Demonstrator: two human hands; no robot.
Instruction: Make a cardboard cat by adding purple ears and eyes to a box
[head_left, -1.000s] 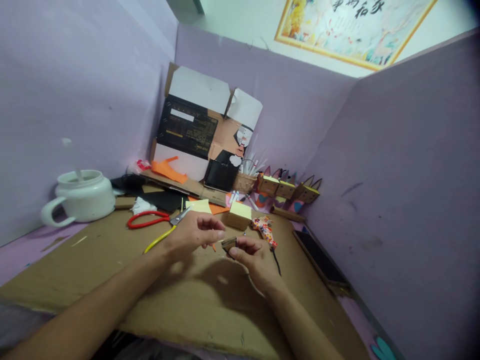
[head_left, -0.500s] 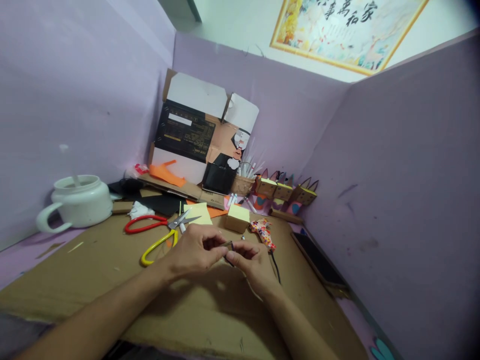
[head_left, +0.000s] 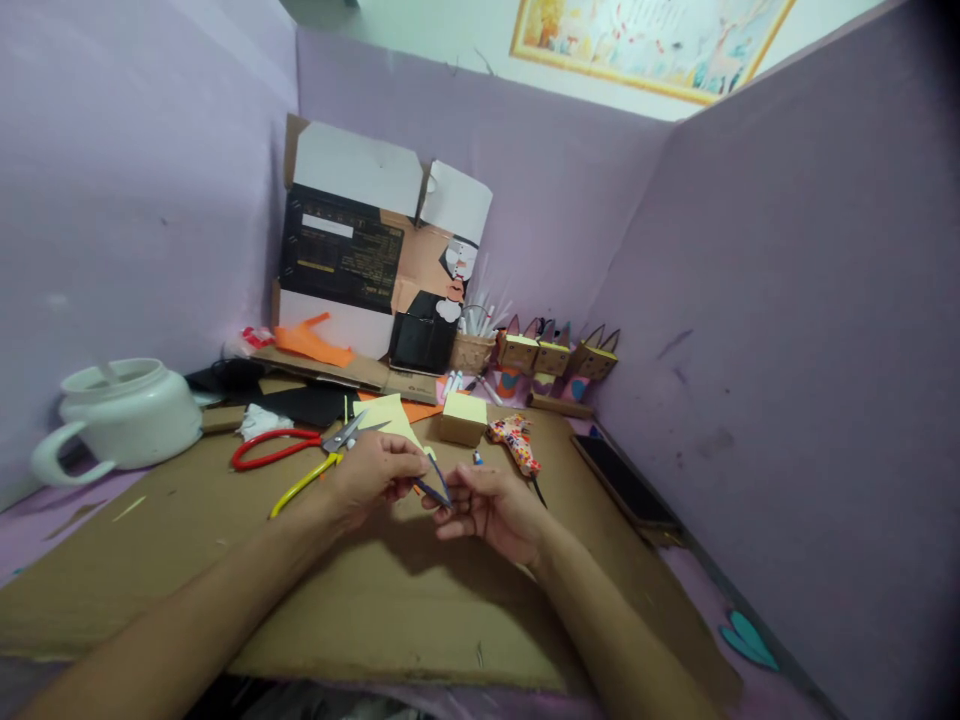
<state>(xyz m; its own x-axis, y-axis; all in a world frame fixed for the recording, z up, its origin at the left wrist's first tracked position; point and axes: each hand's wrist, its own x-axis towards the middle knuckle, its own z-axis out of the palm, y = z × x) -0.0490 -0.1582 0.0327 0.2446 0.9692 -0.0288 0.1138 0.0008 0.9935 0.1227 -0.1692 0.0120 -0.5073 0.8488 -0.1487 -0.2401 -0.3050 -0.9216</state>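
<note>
My left hand (head_left: 373, 472) pinches a small pointed cardboard ear (head_left: 433, 482) with dark blue edges, held just above the cardboard mat. Its tip points down to the right. Beside it is my right hand (head_left: 491, 505), its thumb and fingers apart and fingertips at the ear's tip; whether they press on it I cannot tell. Beyond the hands stands a small cardboard box (head_left: 463, 420) with a pale yellow top. Scissors (head_left: 300, 452) with one red and one yellow handle lie open to the left, near yellow paper (head_left: 386, 412). A flower-patterned glue gun (head_left: 516, 442) lies to the right.
A white mug (head_left: 131, 415) stands at the far left. A flattened printed carton (head_left: 345, 250) leans on the back wall. Near it are a basket (head_left: 472, 352) of white sticks and several eared cardboard figures (head_left: 553, 358). A dark phone-like slab (head_left: 622, 480) lies by the right wall.
The ear has turned and shows more of its face, held by my left hand. My right hand has loosened its pinch and spread its fingers. The camera view has shifted.
</note>
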